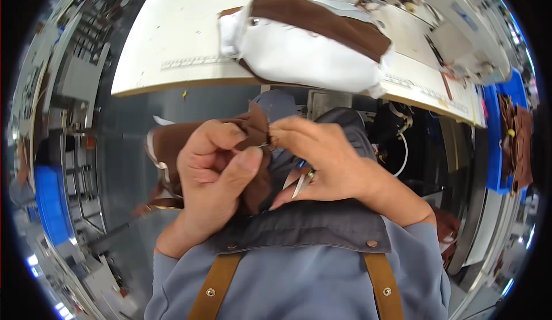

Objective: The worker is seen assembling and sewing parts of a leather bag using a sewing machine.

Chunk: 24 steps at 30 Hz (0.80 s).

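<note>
Holds small snips (302, 183) in the right grip (330, 159), clamped in by the thumb, probably to leave the other fingertips free. Sets those fingertips at the edge of a brown leather piece (172, 139). Holds the left grip (210, 167) just beside, bending thumb and forefinger toward a thin strand (263, 145) at that edge; cannot tell whether closed on it or slightly apart. Rests the leather piece over the lap, behind and to the left of the left grip, perhaps to steady the edge near both hands. Wears a dark apron (299, 225) below this. Ahead, on the bench (172, 32), has a brown-and-white bag (313, 41) lying near the front edge, likely for easy reach. To the right, has a blue box (493, 147) filled with brown pieces (522, 142), partly hanging over the rim, seemingly too bulky to fit inside. Far left, shows a blue bin (50, 199); cannot make out any contents.
</note>
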### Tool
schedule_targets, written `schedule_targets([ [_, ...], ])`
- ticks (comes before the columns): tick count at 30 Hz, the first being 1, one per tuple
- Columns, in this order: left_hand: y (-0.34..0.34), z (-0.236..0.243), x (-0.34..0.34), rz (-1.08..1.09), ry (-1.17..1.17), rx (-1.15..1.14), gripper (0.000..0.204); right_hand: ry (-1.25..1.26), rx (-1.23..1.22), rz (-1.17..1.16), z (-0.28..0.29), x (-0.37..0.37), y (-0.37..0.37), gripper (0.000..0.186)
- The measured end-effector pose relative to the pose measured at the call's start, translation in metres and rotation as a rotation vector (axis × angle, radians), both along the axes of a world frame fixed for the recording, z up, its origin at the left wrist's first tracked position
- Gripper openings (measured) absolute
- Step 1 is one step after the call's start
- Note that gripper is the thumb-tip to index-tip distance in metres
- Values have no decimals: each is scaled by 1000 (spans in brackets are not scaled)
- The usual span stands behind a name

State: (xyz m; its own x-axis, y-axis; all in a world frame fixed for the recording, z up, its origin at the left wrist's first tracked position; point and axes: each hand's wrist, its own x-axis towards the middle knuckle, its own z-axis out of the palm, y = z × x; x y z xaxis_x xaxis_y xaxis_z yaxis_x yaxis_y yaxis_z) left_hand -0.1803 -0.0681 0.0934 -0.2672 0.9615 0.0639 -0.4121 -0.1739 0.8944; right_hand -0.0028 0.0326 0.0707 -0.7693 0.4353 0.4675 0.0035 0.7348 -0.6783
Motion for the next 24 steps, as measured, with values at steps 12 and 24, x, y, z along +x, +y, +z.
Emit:
schedule_targets([
  [12,41,-1,67,-417,161,93,13,200,-119,-428,-10,157,-22,23],
  [24,74,-17,81,-451,448,78,11,580,-179,-1230,-3,322,-105,9],
])
